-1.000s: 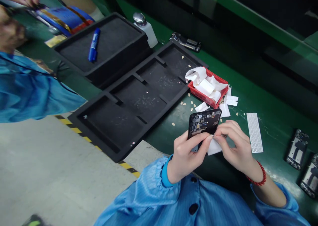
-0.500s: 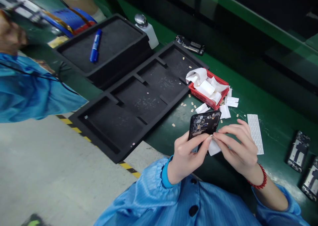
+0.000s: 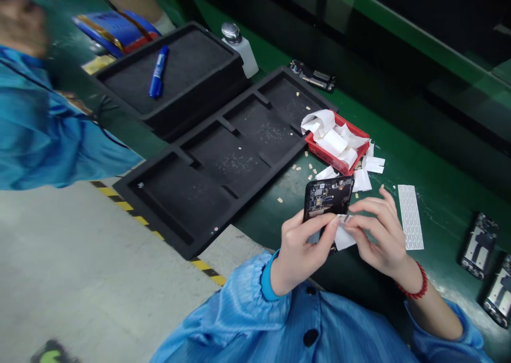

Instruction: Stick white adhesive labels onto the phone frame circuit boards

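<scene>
An opened phone (image 3: 329, 197), its circuit board showing, stands tilted in my left hand (image 3: 304, 248). The thumb and index finger of that hand meet at its lower edge, beside a small white paper (image 3: 344, 236). My right hand (image 3: 379, 238) pinches the paper's upper edge between thumb and index finger, close to the phone; its other fingers are partly bent. The part of the phone behind my left fingers is hidden.
A red tray (image 3: 331, 155) of white paper strips lies beyond the phone. Black foam trays (image 3: 207, 192) stretch left, with a blue marker (image 3: 158, 73). Right are a white label sheet (image 3: 410, 216) and phone bodies (image 3: 479, 246). A co-worker's blue sleeve (image 3: 51, 134) is far left.
My right fingertips have shifted slightly right, and more of the paper's upper edge shows between my hands. The co-worker's hand at the left has moved up.
</scene>
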Tool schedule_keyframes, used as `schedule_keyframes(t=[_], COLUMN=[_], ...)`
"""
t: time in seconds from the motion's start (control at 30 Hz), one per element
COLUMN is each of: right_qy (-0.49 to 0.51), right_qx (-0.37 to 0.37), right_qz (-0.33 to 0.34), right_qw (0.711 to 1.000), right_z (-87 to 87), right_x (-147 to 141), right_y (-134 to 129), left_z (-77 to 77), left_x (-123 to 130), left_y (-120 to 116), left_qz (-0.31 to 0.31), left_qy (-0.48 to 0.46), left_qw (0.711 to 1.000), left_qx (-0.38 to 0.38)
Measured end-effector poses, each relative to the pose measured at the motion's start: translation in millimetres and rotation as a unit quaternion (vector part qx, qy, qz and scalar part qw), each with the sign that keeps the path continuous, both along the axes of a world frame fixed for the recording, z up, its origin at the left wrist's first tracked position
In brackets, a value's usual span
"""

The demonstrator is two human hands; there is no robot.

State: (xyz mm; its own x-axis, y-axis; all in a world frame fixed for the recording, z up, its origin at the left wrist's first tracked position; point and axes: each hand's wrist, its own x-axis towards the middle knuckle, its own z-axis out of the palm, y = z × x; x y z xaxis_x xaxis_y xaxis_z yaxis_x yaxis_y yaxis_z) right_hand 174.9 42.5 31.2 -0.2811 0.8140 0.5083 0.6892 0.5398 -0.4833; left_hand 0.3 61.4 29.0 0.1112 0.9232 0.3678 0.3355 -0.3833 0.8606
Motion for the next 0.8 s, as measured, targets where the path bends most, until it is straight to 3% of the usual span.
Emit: schedule_keyframes(t=[0.13, 0.3, 0.43, 0.6, 0.7, 0.8], right_qy=[0.042, 0.032, -0.022, -0.088, -0.068, 0.052], right_qx=[-0.035, -0.098, -0.097, -0.045, -0.055, -0.07], right_qz=[0.021, 0.038, 0.075, 0.119, 0.124, 0.072], right_qw=[0.998, 0.994, 0.992, 0.988, 0.988, 0.994], right_z=[7.0, 24.9, 38.0, 45.5, 47.0, 46.7], right_x=[2, 7, 2, -8, -7, -6], right_y=[-1, 11, 29, 44, 44, 39], left_z=[-15.2, -27.5, -5.4, 24.1, 26.5, 24.0], left_x=[-4, -30, -47, -37, -30, -27], left_y=[6, 22, 23, 9, 3, 1], left_qz=[0.007, -0.041, -0.115, -0.248, -0.233, -0.227], left_qy=[0.037, 0.096, 0.115, 0.089, 0.086, 0.065], left_qw=[0.998, 0.989, 0.981, 0.958, 0.961, 0.963], left_qx=[-0.057, -0.103, -0.109, -0.111, -0.118, -0.129])
